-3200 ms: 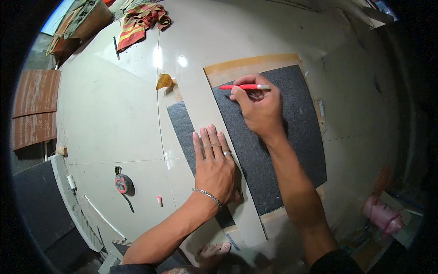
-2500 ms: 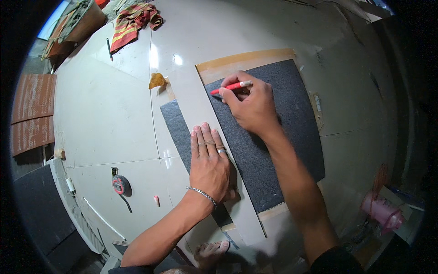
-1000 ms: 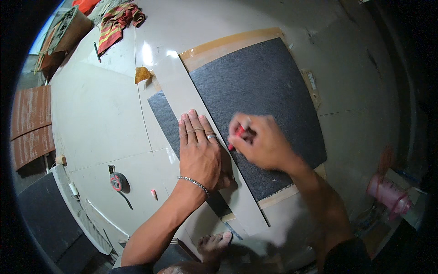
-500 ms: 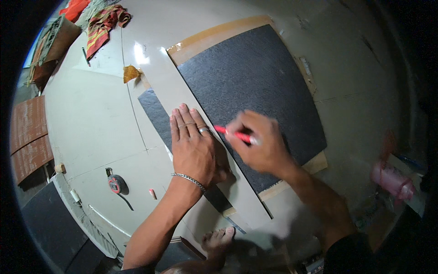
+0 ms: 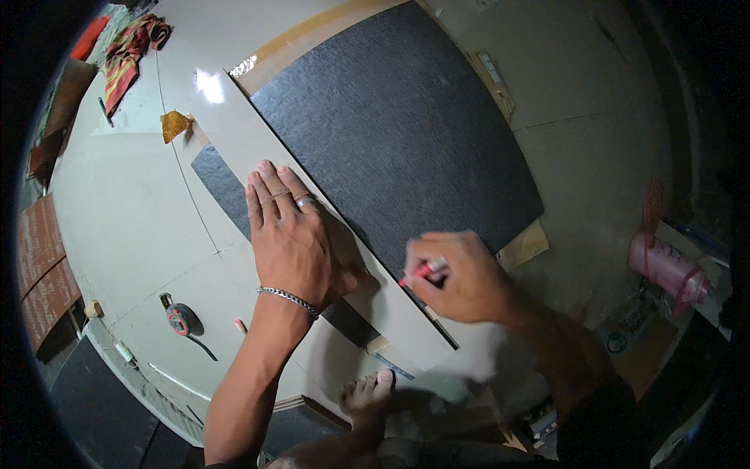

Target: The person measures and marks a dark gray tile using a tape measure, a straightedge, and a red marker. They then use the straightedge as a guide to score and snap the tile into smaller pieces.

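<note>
Dark sheet (image 5: 391, 133), on floor (image 5: 133, 172), pale strip (image 5: 254, 133) laid across it; left hand (image 5: 293, 242), fingers straight and close together, flat on strip; right hand (image 5: 462, 275), fingers pinched round red pen (image 5: 426, 271), tip by strip's edge; apparently line-marking, the next stroke calling for a steady strip.

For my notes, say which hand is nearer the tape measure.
Left. The left hand lies on the pale strip, right of the tape measure; the right hand, holding a red pen, is farther right.
</note>
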`<state>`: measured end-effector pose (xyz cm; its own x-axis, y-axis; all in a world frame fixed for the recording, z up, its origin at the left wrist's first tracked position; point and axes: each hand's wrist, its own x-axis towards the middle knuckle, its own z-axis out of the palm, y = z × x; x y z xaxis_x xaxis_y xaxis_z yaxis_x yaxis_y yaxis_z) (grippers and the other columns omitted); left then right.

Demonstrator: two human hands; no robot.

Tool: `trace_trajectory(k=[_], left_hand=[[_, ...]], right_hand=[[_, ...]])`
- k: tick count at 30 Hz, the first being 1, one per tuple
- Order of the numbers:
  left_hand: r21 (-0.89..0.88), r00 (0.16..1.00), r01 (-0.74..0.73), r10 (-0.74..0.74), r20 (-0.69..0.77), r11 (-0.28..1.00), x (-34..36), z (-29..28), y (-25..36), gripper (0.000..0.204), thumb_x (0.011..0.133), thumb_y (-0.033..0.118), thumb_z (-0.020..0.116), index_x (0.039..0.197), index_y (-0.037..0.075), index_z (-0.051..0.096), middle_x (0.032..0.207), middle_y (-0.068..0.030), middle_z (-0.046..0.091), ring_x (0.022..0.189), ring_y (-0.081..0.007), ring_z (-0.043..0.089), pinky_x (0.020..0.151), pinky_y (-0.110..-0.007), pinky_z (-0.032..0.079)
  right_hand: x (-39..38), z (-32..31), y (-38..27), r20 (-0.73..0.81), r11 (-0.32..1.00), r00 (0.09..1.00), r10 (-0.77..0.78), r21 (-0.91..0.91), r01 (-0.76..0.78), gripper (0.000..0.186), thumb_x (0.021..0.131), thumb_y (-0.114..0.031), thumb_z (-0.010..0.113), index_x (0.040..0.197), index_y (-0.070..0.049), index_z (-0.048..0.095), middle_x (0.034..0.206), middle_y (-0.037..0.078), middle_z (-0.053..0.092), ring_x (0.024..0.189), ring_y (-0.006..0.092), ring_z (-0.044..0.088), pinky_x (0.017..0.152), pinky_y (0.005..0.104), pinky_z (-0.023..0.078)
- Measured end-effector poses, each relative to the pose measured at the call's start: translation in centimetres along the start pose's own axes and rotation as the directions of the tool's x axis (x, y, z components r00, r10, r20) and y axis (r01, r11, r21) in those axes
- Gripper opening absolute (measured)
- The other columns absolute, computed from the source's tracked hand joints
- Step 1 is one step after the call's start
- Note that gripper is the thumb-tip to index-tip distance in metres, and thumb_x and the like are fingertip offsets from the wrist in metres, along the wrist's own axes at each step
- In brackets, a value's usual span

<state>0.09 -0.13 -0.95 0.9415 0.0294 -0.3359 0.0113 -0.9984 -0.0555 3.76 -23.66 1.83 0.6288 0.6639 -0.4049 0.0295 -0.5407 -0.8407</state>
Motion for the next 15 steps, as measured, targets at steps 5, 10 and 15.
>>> trace_trajectory(k=[5, 10, 15], left_hand=[[-0.100, 0.996, 0.038, -0.029, 0.087, 0.994, -0.2, -1.8, 0.2, 0.139, 0.045, 0.039, 0.092, 0.149, -0.024, 0.027, 0.157, -0.0468, 0.027, 0.152, -0.0544, 0.027, 0.130, -0.051, 0.018], [-0.043, 0.994, 0.038, -0.034, 0.100, 0.998, 0.0, -1.9, 0.4, 0.138, 0.043, 0.038, 0.091, 0.150, -0.023, 0.028, 0.158, -0.0453, 0.028, 0.152, -0.0546, 0.028, 0.130, -0.051, 0.018], [-0.088, 0.998, 0.025, -0.020, 0.062, 0.996, -0.1, -1.5, 0.2, 0.139, 0.045, 0.041, 0.093, 0.150, -0.023, 0.027, 0.158, -0.0453, 0.027, 0.152, -0.0545, 0.027, 0.130, -0.051, 0.018]], right_hand=[[6.3, 0.3, -0.9, -0.142, 0.986, 0.978, -0.156, 0.041, 0.163, 0.010, 0.084, -0.002, 0.073, 0.084, -0.002, 0.063, 0.080, 0.011, 0.065, 0.071, 0.0191, 0.067, 0.064, 0.0343, 0.051], [5.0, 0.9, 0.0, -0.253, 0.962, 0.928, -0.272, -0.052, 0.268, 0.008, 0.085, 0.000, 0.071, 0.085, -0.001, 0.064, 0.080, 0.012, 0.064, 0.073, 0.0215, 0.067, 0.066, 0.0352, 0.052], [-3.3, 3.2, 1.7, -0.316, 0.965, 0.921, -0.229, 0.046, 0.256, 0.012, 0.081, 0.003, 0.071, 0.088, 0.000, 0.063, 0.084, 0.016, 0.064, 0.077, 0.0323, 0.069, 0.067, 0.0390, 0.054]])
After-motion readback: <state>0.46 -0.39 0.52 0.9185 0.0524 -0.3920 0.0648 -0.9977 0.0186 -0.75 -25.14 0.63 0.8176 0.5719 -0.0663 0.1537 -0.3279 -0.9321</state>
